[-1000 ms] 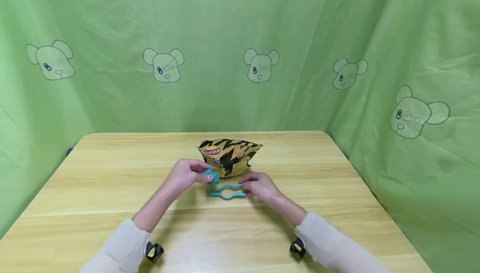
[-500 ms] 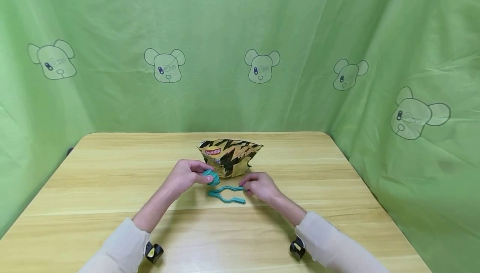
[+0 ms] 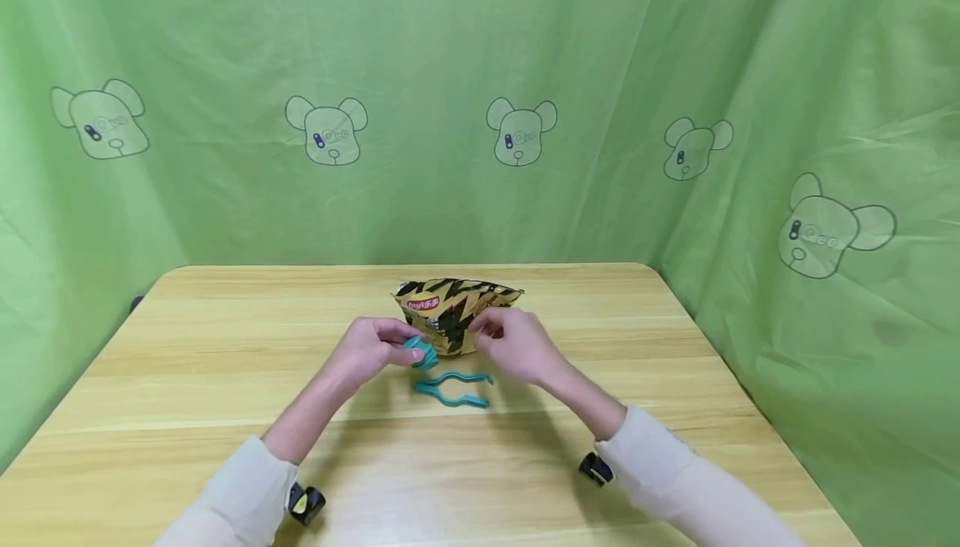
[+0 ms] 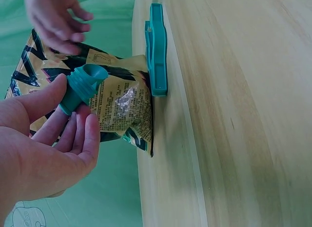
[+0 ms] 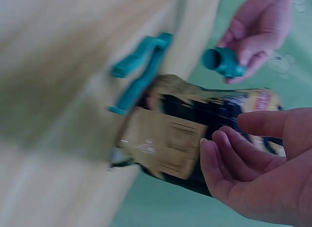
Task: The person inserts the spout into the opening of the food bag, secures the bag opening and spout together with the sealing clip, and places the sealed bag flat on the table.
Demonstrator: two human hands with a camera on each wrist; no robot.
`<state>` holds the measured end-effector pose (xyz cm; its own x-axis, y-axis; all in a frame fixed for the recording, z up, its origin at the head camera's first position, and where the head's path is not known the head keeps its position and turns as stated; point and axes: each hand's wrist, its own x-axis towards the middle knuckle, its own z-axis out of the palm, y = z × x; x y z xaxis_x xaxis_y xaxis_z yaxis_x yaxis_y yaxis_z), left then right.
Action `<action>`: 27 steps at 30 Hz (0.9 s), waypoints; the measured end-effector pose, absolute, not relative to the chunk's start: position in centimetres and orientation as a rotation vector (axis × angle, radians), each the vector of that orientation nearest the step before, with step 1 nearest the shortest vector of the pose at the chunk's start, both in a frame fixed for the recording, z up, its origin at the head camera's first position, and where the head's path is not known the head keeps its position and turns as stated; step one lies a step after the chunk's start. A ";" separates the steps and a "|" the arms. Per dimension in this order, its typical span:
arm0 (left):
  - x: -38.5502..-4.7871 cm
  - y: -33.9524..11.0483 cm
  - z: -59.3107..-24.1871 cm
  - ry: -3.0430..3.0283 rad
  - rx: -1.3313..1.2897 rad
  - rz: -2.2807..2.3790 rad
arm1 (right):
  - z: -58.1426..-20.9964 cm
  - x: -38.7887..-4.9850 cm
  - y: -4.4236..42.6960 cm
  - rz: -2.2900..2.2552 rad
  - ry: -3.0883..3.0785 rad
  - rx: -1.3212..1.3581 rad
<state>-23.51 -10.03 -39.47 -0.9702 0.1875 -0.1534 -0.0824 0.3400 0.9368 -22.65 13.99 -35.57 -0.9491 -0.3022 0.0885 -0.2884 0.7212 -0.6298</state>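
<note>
My left hand [image 3: 369, 345] pinches a teal threaded spout cap [image 4: 83, 86] between thumb and fingers, in front of the bag's left side. Beyond it stands a gold and black chip bag [image 3: 442, 313] with a red logo. My right hand [image 3: 517, 347] is raised before the bag's right side; in the right wrist view its fingers are loosely bent with nothing between them. Whether the fingertips touch the bag I cannot tell. On the table between both hands lies a teal bag clip [image 3: 450, 401], its two arms spread apart toward the right.
The wooden table [image 3: 225, 347] extends around these things on all sides. Green cloth [image 3: 427, 213] printed with bear heads hangs behind and to the right of it. Black wrist cameras [image 3: 306, 504] hang below both cuffs.
The right hand has let go of the clip and risen toward the bag. The clip's near arm has swung away from its far arm. My left hand stays with the spout cap.
</note>
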 end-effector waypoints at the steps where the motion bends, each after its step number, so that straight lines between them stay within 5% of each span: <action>1: -23.5 -10.0 -39.5 2.375 0.097 1.676 | -35.0 -22.6 13.9 -1.058 2.903 -0.523; 18: -23.6 -10.2 -39.3 2.381 0.115 1.673 | -28.0 -22.1 11.7 -1.363 2.865 -0.719; 27: -23.6 -10.3 -39.2 2.406 0.125 1.654 | -27.9 -23.4 11.1 -1.371 2.946 -0.683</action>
